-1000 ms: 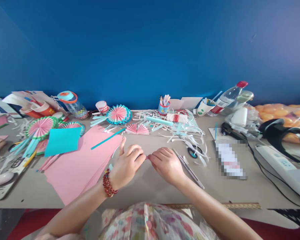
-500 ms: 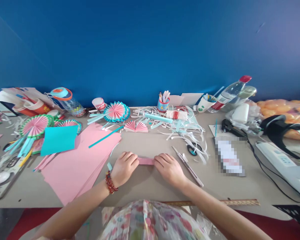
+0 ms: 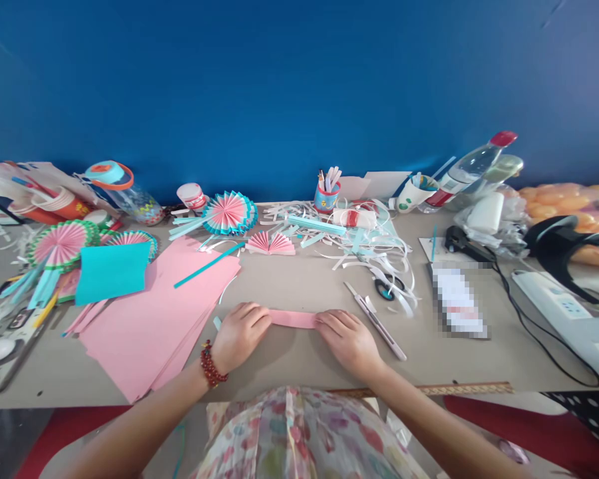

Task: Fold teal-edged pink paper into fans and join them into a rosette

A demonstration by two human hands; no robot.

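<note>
A narrow pink paper strip point(image 3: 293, 319) lies level across the middle, close over the table. At its left end my left hand point(image 3: 242, 332), with a beaded bracelet at the wrist, is closed on the paper. My right hand point(image 3: 347, 339) grips the other end; its fingertips cover that edge. Just beyond the strip sits a small pleated pink fan point(image 3: 270, 243). To the right of my right hand lies a slim pen-like craft knife point(image 3: 377, 322). Pink paper sheets point(image 3: 124, 346) are stacked to the left, with a teal paper piece point(image 3: 112, 271) on top.
Paper rosettes point(image 3: 229, 213) and white paper scraps point(image 3: 299, 213) line the back. Scissors point(image 3: 389, 287) lie partly under strips. At right are a phone point(image 3: 459, 299), a power strip point(image 3: 569, 313) and a leaning bottle point(image 3: 469, 173). A wooden ruler point(image 3: 464, 388) lies along the front edge.
My hands have moved a little farther apart, and more of the pink strip shows between them. The view has shifted slightly.
</note>
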